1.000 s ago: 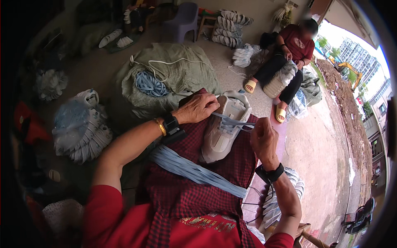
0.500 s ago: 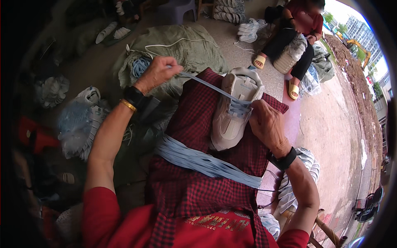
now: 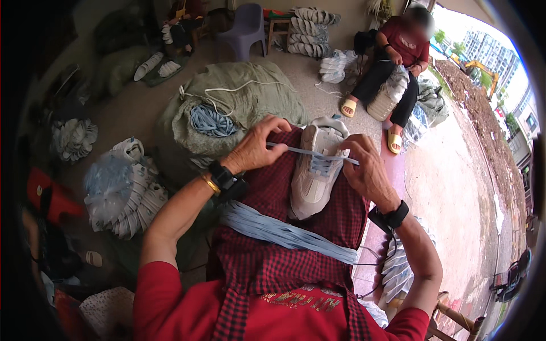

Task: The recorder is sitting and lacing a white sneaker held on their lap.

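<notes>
On my lap, over a red-and-black checked apron [image 3: 256, 267], rests a pale beige sneaker [image 3: 311, 196], its toe toward me. Light-blue shoelace [image 3: 320, 166] crosses its lower eyelets, and a length runs taut to the left. My left hand [image 3: 256, 146] pinches that length between thumb and fingers, left of the shoe. At the shoe's right side, my right hand [image 3: 369, 173] is closed on the lace near the eyelets, with a short end sticking out by the fingers. A thick bundle of light-blue laces [image 3: 290, 232] lies across the apron, nearer to me.
A green sack [image 3: 244, 79] with coiled blue laces [image 3: 211, 120] lies ahead. Stacked shoe uppers [image 3: 136, 199] stand at left, more [image 3: 398, 267] at right. Ahead right sits another person [image 3: 401, 48] holding a shoe piece. A purple chair [image 3: 244, 31] stands farther back.
My left hand has come down and right, closer to the shoe, shortening the stretched lace. My right hand has shifted slightly, and a lace end now shows beside it. The view has tilted up.
</notes>
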A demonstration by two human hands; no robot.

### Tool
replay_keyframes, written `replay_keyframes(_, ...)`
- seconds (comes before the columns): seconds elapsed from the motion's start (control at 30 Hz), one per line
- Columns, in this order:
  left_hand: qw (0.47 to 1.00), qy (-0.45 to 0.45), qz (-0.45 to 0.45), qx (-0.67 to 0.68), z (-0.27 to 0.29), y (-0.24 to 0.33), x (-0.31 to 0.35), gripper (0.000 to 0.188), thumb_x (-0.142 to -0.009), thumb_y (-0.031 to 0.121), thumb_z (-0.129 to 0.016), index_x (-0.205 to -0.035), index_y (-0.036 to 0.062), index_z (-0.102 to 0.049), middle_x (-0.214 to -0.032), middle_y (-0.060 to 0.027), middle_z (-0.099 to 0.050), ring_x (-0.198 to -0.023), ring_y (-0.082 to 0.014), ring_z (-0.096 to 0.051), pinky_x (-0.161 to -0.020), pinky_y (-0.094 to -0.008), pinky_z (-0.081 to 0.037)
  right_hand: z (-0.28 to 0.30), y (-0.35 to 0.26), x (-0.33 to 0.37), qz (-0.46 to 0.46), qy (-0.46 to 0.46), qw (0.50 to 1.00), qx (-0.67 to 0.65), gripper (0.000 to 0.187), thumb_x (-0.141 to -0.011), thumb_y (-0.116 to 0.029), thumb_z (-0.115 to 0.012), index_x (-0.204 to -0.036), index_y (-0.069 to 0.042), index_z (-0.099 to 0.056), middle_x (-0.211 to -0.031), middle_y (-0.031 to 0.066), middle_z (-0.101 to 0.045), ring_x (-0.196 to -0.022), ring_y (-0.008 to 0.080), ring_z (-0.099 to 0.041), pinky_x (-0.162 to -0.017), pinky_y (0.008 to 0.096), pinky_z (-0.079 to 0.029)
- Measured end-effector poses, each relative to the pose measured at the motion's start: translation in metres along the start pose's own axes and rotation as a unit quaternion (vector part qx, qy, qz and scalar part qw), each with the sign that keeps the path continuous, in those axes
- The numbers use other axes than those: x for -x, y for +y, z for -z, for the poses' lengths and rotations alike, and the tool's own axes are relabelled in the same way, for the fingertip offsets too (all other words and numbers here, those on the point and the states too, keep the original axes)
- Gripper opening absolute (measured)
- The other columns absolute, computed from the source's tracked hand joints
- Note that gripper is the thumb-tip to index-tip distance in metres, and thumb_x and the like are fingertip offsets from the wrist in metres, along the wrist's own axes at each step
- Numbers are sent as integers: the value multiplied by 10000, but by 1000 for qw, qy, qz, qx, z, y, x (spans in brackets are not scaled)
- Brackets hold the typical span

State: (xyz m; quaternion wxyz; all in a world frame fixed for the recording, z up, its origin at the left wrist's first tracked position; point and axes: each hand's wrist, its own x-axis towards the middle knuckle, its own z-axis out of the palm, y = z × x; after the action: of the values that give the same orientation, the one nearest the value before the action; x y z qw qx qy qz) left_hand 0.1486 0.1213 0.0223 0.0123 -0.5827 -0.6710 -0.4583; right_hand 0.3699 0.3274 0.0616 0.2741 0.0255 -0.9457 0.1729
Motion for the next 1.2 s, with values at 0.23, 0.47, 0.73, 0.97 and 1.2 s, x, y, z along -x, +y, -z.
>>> replay_keyframes(0.23, 998, -44, -52, -5, -37, 21, -7, 234, -769, 29, -705, -964, 20, -577, -884, -80, -583, -704, -174, -617, -622, -313, -500, -27, 6, -13, 103, -36, 992, 69, 202, -752, -92, -677, -944, -47, -631, -1171, 141, -566, -1106, 364, -472, -960, 460, -426)
replay_keyframes(0.47, 999, -29, -13, -6, -40, 4, -27, 276, -862, 244, -700, -740, 3, -642, -613, -73, -598, -554, -133, -542, -554, -330, -442, -24, 15, -9, 65, -26, 998, -9, 154, -769, -74, -686, -914, -40, -647, -1178, 124, -566, -1118, 353, -466, -951, 447, -424)
replay_keyframes(0.73, 997, -47, 26, 63, -45, 0, -19, 264, -916, 208, -655, -771, -12, -637, -651, -18, -603, -618, -67, -517, -583, -274, -435, 2, 14, -4, -61, -34, 989, -134, 152, -910, -155, -668, -930, -5, -651, -1044, 124, -634, -927, 297, -584, -801, 395, -482)
replay_keyframes(0.97, 993, -64, 63, 79, -45, -4, -17, 263, -918, 220, -646, -810, -19, -668, -679, -45, -655, -636, -70, -555, -595, -282, -448, -10, 23, 8, -12, -50, 993, -105, 227, -948, -216, -614, -925, 10, -616, -855, 166, -648, -811, 347, -595, -758, 436, -473)
replay_keyframes(1.2, 994, -55, 46, 86, -46, -1, -17, 253, -892, 251, -708, -835, 5, -713, -665, -52, -647, -631, -89, -557, -617, -292, -459, -6, 13, 6, -46, -14, 994, -98, 179, -940, -125, -586, -858, 34, -574, -721, 205, -570, -649, 395, -574, -628, 439, -454)
